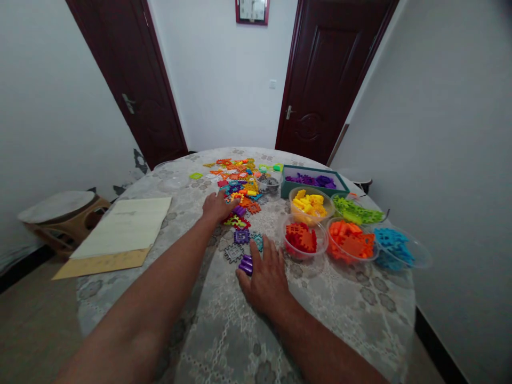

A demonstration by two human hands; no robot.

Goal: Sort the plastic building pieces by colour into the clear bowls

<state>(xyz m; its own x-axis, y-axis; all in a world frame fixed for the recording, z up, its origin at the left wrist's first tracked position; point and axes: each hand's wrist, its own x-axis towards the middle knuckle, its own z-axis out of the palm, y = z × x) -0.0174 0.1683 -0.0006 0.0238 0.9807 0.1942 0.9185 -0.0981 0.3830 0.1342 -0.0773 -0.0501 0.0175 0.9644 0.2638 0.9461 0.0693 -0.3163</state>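
Writing is scarce: a framed clock (252, 10) is hanging on the white wall, cut off by the top edge, its face marks too small to read. Faint marks are showing on the brown strip below a cream sheet of paper (124, 224), also unreadable.

The left hand (217, 207) is reaching into a pile of mixed plastic pieces (236, 173), fingers slightly spread; whether it is gripping anything is hard to tell. The right hand (266, 274) is lying palm down, fingers partly spread, its thumb beside purple tube-shaped pieces (246, 264) and its fingertips by a teal notched piece (257, 241), which they are partly covering. A flat purple piece (241, 237) and a grey piece (233, 253), both with toothed edges, are lying between the hands.

To the right, clear round plastic bowls are holding sorted pieces: yellow (309, 205), red (301, 238), orange (351, 241) and blue (394, 248). Green pieces (357, 209) are sitting behind the orange ones, and a dark green rectangular box (314, 182) is holding purple ones. Everything is resting on a table with a grey, flower-patterned cover (320, 314).
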